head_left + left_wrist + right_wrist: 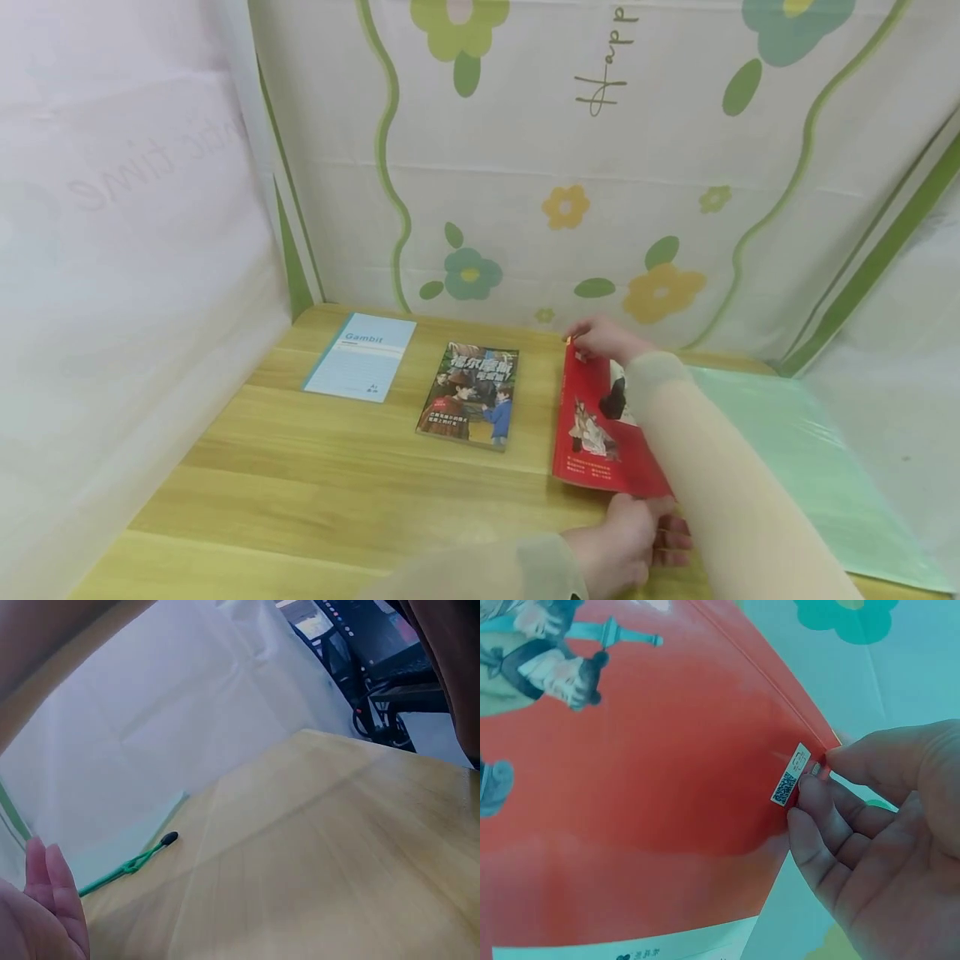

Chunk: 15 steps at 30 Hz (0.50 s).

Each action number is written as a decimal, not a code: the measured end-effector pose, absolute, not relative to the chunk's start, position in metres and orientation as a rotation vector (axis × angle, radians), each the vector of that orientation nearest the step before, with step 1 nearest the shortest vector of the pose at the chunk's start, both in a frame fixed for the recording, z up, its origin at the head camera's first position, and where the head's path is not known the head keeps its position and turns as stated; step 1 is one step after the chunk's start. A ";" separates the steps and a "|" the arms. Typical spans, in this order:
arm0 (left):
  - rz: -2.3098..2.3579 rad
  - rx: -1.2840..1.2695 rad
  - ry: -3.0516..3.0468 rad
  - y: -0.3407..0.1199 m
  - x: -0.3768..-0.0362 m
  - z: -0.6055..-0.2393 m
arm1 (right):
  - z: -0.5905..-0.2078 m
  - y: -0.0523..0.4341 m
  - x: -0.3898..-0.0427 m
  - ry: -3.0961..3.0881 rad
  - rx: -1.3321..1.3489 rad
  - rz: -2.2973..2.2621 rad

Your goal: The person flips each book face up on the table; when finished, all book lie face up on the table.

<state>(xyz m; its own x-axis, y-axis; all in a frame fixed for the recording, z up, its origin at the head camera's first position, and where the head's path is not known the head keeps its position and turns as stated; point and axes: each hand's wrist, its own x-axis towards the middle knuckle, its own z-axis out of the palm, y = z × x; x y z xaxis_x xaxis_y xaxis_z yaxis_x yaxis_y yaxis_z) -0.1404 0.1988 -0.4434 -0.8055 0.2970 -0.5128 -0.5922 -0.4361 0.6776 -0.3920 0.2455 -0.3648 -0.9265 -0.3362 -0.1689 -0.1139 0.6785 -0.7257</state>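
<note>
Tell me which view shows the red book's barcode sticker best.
The right wrist view: the sticker fills the frame on the red book, at the corner pinched by the right hand. The head view shows the book, sticker too small to see. The left wrist view shows neither.

Red book [592,433], flower-patterned backdrop [600,167]

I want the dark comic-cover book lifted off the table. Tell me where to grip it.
Pinch the dark illustrated book at its near right corner, coming from the front. It lies flat on the wooden table, with bare wood between it and the red book.
</note>
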 end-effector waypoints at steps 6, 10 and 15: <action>2.251 -0.486 1.259 0.200 -0.140 -0.446 | -0.373 0.241 -0.396 2.565 -0.331 -1.092; 2.255 -0.506 1.286 0.203 -0.140 -0.447 | -0.376 0.238 -0.395 2.590 -0.313 -1.053; 2.281 -0.510 1.300 0.207 -0.142 -0.448 | -0.378 0.234 -0.393 2.597 -0.278 -1.037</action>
